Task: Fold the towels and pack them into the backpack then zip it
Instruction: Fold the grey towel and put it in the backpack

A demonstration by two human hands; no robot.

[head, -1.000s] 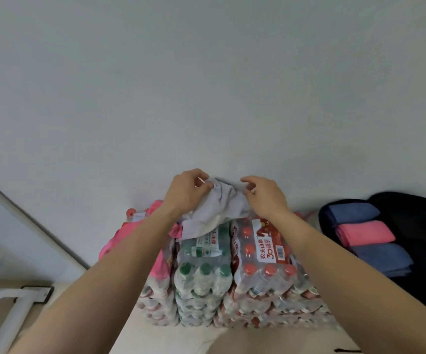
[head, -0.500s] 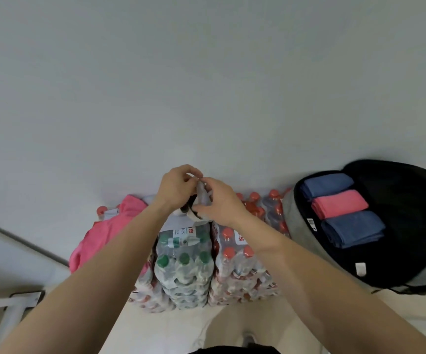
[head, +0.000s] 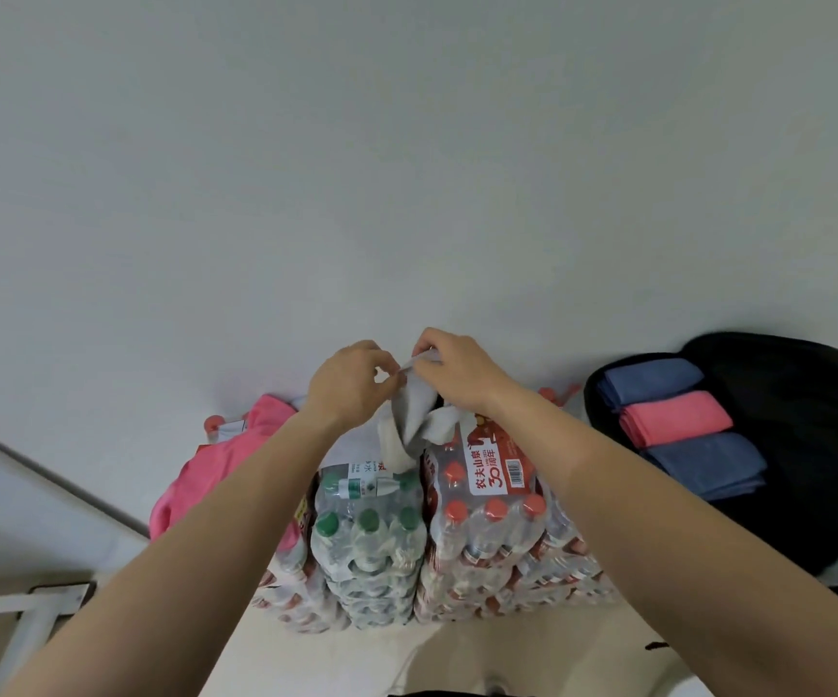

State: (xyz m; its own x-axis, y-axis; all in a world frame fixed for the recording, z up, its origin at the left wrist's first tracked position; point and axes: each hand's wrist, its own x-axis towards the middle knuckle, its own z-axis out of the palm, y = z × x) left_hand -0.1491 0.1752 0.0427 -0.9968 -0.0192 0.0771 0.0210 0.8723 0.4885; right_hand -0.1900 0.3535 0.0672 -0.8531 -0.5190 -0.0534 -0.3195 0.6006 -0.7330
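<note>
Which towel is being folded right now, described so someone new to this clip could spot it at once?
Find the stacked shrink-wrapped packs of water bottles against the wall. Above them, the left hand and right hand pinch a pale grey towel that hangs crumpled between them. It is the only grey one: a pink towel lies left on the packs, while blue and pink ones sit folded in the black backpack.

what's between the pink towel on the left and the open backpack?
Head view: stacked packs of water bottles, with both hands holding a grey towel above them, between pink towel and backpack.
</note>
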